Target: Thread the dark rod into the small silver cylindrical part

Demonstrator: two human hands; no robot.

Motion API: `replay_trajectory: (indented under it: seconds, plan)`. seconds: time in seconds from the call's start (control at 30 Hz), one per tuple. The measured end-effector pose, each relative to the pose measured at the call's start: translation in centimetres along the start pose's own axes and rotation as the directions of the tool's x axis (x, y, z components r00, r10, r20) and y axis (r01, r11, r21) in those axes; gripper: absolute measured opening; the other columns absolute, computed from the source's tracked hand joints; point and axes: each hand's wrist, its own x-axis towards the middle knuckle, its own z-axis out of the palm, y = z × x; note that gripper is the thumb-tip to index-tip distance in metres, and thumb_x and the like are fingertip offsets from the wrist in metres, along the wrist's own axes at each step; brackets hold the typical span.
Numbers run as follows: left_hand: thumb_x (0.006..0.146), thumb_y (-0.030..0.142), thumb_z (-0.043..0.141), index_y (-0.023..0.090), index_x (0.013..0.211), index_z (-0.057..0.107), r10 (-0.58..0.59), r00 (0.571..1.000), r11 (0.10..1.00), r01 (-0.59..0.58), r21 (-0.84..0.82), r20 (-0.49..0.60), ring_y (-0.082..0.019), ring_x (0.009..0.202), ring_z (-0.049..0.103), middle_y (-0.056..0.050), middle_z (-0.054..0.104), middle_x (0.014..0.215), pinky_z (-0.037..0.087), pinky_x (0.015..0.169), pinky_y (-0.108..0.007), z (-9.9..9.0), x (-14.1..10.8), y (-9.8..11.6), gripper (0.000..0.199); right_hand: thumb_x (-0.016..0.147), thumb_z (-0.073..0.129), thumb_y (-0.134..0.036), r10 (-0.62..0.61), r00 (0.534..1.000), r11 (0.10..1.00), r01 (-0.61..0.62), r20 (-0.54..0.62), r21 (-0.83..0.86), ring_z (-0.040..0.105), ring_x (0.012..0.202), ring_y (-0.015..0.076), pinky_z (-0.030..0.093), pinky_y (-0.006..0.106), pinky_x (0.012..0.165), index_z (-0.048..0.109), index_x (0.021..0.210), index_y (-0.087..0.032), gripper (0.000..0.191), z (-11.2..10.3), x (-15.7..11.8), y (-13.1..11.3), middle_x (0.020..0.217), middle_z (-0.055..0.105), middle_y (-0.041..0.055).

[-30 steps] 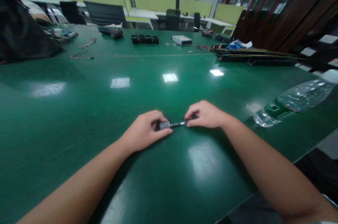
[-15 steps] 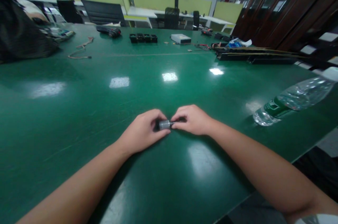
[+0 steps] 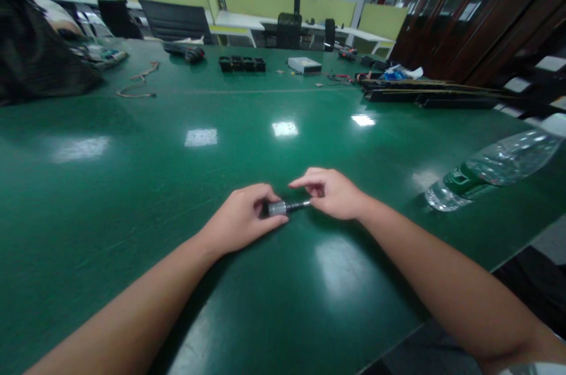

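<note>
Head view is showing the left hand (image 3: pixel 239 219) grasping a small grey cylinder (image 3: pixel 278 208) over the near middle of the green table (image 3: pixel 132 186), its thin dark shaft (image 3: pixel 297 206) pointing right. The right hand (image 3: pixel 336 193) is extending its index finger leftward, thumb lying at the shaft's right end; whether it is gripping, I cannot tell. A clear bottle (image 3: pixel 469 179) is resting to the right; a pale box (image 3: pixel 304 65) is sitting far off
</note>
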Motion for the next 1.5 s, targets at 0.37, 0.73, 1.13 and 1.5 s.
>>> replay_trajectory:
  seconds: [0.37, 0.73, 1.13, 1.5]
  plan:
    - [0.077, 0.042, 0.073, 0.018, 0.085, 0.065, -0.009, 1.0, 1.0, 0.009, 0.003, -0.008, -0.013, 0.059, 0.05, 0.003, 0.055, 0.065, 0.036, 0.057, -0.024, 0.0, 0.0, -0.1, 0.026, 0.076, 0.075, -0.025, 0.204, 0.976, 0.979, -0.205, -0.076, -0.002, 0.064, 0.06, 0.0108, 0.049, 0.022, 0.061, 0.078, 0.092, -0.015, 0.019, -1.6, -0.4, -0.1, 0.078, 0.074, 0.0051]
    - [0.077, 0.043, 0.073, 0.018, 0.084, 0.066, -0.011, 1.0, 1.0, 0.011, 0.002, -0.001, -0.013, 0.059, 0.05, 0.003, 0.055, 0.065, 0.035, 0.056, -0.024, 0.1, 0.0, -0.1, 0.027, 0.078, 0.075, -0.02, -0.098, 0.993, 0.983, 0.108, 0.072, -0.145, 0.058, 0.078, 0.0123, 0.044, 0.024, 0.071, 0.077, 0.099, -0.018, 0.021, 1.2, 0.1, -0.6, 0.09, 0.064, 0.0035]
    - [0.079, 0.043, 0.071, 0.018, 0.086, 0.066, 0.025, 0.999, 1.0, -0.025, 0.005, -0.02, -0.014, 0.063, 0.052, 0.001, 0.06, 0.073, 0.037, 0.059, -0.024, 0.1, 0.0, -0.1, 0.026, 0.079, 0.075, -0.022, -0.088, 0.994, 0.984, 0.097, 0.065, -0.148, 0.057, 0.075, 0.0116, 0.043, 0.024, 0.069, 0.078, 0.095, -0.019, 0.016, 1.4, 0.1, -0.7, 0.087, 0.063, 0.0021]
    - [0.079, 0.042, 0.072, 0.018, 0.086, 0.066, 0.0, 1.0, 1.0, 0.0, 0.016, 0.005, -0.014, 0.063, 0.052, 0.001, 0.059, 0.072, 0.037, 0.059, -0.025, -0.1, 0.0, 0.1, 0.026, 0.078, 0.076, -0.021, -0.095, 0.991, 0.976, 0.112, 0.098, -0.189, 0.059, 0.079, 0.0127, 0.042, 0.024, 0.07, 0.078, 0.092, -0.019, 0.014, 0.5, -0.1, -0.8, 0.088, 0.065, 0.003]
